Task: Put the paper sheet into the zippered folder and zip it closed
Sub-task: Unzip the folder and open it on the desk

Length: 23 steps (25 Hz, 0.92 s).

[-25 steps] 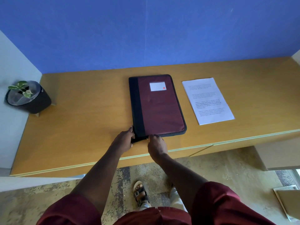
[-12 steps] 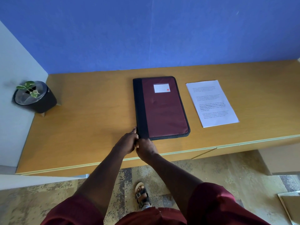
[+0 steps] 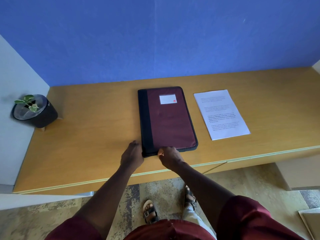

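Note:
The maroon zippered folder (image 3: 171, 122), with a black spine strip and a white label, lies flat and closed at the middle of the wooden desk (image 3: 86, 144). To its right, apart from it, lies the printed paper sheet (image 3: 221, 115). My left hand (image 3: 131, 156) grips the folder's near-left corner. My right hand (image 3: 170, 157) pinches the zipper along the folder's near edge, a little right of that corner. The pull itself is hidden under my fingers.
A small plant in a black pot (image 3: 36, 111) stands at the desk's far left, against a white side panel. A blue wall (image 3: 155, 40) runs behind the desk. The desk's front edge (image 3: 242, 157) lies just behind my hands.
My right hand slid left to the folder's near-left corner beside my left hand, then moved back right along the near edge. The left hand stayed at the corner.

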{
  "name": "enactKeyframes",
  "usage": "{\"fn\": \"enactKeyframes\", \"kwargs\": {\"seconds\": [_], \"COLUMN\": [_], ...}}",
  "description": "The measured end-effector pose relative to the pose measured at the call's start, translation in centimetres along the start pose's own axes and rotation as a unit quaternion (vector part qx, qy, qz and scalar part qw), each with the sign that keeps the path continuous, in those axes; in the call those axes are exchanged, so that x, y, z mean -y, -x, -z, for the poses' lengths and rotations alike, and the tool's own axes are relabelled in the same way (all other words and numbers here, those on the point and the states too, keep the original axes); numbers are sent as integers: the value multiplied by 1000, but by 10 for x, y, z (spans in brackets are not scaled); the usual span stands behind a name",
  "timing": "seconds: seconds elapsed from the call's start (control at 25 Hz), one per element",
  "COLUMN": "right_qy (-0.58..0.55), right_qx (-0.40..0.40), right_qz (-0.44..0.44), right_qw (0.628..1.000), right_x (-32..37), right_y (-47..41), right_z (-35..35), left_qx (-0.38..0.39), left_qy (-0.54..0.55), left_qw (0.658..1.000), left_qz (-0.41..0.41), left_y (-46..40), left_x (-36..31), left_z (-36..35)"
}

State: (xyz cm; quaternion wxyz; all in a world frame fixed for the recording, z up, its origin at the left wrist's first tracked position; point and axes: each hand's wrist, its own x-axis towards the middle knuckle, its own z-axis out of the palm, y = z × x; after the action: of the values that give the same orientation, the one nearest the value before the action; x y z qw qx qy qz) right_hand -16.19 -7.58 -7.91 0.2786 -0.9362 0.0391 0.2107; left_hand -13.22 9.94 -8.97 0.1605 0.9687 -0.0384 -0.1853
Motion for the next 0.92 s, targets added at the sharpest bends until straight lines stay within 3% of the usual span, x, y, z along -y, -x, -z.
{"fn": "enactKeyframes", "kwargs": {"seconds": [0.08, 0.24, 0.68, 0.92], "right_qy": [4, 22, -24, -37], "right_qx": [-17, -44, -91, -62], "right_qz": [-14, -28, -58, -24], "right_qw": [1000, 998, 994, 997], "right_x": [-15, -43, -106, -131], "right_y": [0, 0, -26, -55], "right_z": [16, 44, 106, 130], "left_qx": [-41, -95, -58, -32], "left_qy": [14, 6, 4, -17], "left_qw": [999, 995, 997, 998], "left_qz": [24, -19, -44, -48], "left_y": [-1, -10, -61, -94], "left_x": [-9, -27, -110, -154], "left_z": [-4, -11, -27, -30]}}
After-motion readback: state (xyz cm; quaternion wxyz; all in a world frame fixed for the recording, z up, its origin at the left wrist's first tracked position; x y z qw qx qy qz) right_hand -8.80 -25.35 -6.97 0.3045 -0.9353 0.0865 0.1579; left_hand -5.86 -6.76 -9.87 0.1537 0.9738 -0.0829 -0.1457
